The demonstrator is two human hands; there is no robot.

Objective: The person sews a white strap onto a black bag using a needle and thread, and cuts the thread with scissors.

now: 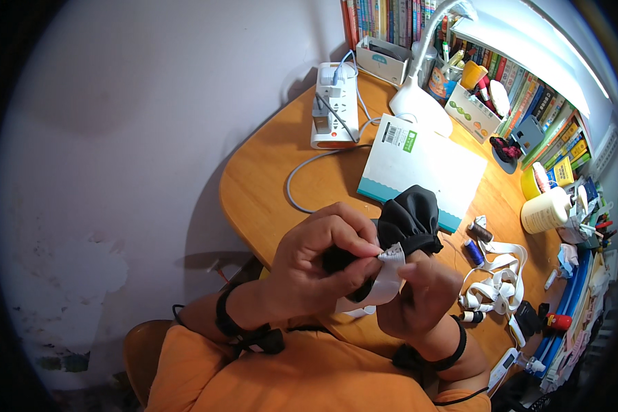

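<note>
From my end I see glossy black fabric [410, 213], gathered in soft puckers, just right of the frame's centre, with a flat white band [387, 283] against it, dark-flecked at its upper end. The left hand [316, 254] pinches that end between thumb and forefinger; the right hand [426, 296] curls beside it, its exact grip hidden from me. At centre right, the desk [264, 175] bears a blue spool [473, 251].

The desk lamp [419, 108] pours hard white light in from the upper right, nearly bleaching the flat box [426, 168], while the wall [151, 130] beside me stays dim, shadowed near the desk [261, 185]. Edges bow (fisheye, clearly) into a blurred black rim.
</note>
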